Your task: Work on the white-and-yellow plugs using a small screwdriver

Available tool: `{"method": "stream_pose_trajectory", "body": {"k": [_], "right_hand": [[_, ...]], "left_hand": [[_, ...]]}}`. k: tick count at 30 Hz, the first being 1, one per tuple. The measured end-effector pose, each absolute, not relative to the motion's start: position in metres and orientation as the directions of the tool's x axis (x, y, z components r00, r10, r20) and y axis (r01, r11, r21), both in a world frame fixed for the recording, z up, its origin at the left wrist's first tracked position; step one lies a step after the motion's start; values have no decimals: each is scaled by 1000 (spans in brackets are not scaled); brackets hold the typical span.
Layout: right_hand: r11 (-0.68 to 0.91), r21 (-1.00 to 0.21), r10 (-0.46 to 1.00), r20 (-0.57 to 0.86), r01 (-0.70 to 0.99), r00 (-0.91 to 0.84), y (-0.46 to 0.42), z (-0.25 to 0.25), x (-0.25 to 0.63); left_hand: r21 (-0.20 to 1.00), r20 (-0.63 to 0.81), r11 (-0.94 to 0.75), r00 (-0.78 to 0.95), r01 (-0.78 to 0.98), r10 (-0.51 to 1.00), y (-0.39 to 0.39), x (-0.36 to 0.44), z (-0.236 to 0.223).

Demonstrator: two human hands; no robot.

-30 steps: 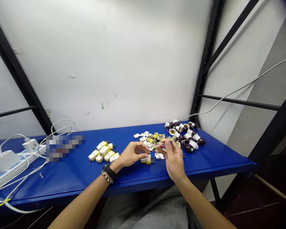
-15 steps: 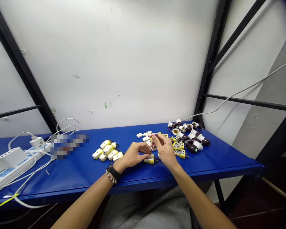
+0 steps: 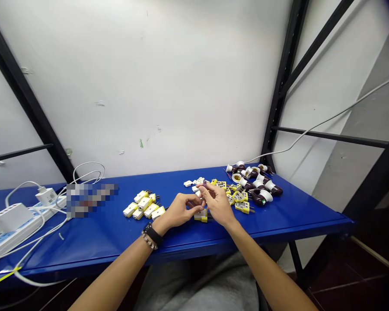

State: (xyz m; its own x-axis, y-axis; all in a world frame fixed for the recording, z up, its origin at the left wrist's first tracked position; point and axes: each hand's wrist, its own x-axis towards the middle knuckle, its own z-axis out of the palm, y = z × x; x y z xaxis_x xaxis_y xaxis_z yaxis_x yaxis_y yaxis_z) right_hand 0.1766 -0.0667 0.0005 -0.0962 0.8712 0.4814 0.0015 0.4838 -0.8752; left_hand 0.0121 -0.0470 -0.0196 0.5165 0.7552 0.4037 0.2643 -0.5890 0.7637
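My right hand (image 3: 216, 204) is closed, fingertips pinched around a small screwdriver (image 3: 205, 184), its purplish end showing above the thumb. My left hand (image 3: 180, 209) faces it, thumb and fingers curled together; what they grip is too small to make out. Just beneath the fingertips, a yellow-and-white plug (image 3: 201, 215) lies on the blue table, partly hidden by both hands. Left of my left hand sits a stack of closed yellow-and-white plugs (image 3: 145, 203). Beyond my right hand lie several open yellow plug halves (image 3: 238, 197). Behind the fingers are small white plug covers (image 3: 199, 180).
Dark purple lamp holders with white rims (image 3: 262, 195) are heaped at the table's right. A white power strip (image 3: 29, 223) with loose cables (image 3: 43, 235) occupies the left end. Black metal posts (image 3: 275, 103) frame the blue table (image 3: 116, 235), and a wall stands behind it.
The camera view has shifted slightly. My right hand has turned a little around the screwdriver and sits closer to my left hand. The piles of parts stay as they were.
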Motion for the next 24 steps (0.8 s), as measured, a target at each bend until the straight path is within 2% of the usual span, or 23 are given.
{"method": "stream_pose_trajectory", "body": {"k": [9,16,22,24], "right_hand": [[484,-871,869,490,-87,-73,-67,-2,176],[560,-828,827,561,20,32,-65,-4,176],[527,-849,845,529,-46,-78,-64,-9,175],[524,-851,849,524,-17,-73,-63,-9,175]], "left_hand": [[731,363,-605,570,316,737,-48,10,-16],[705,380,-601,515,376,768,-49,11,-18],[641,393,-649,551,410,736,-47,8,-16],[626,409,-674,570,393,713,-48,8,-15]]}}
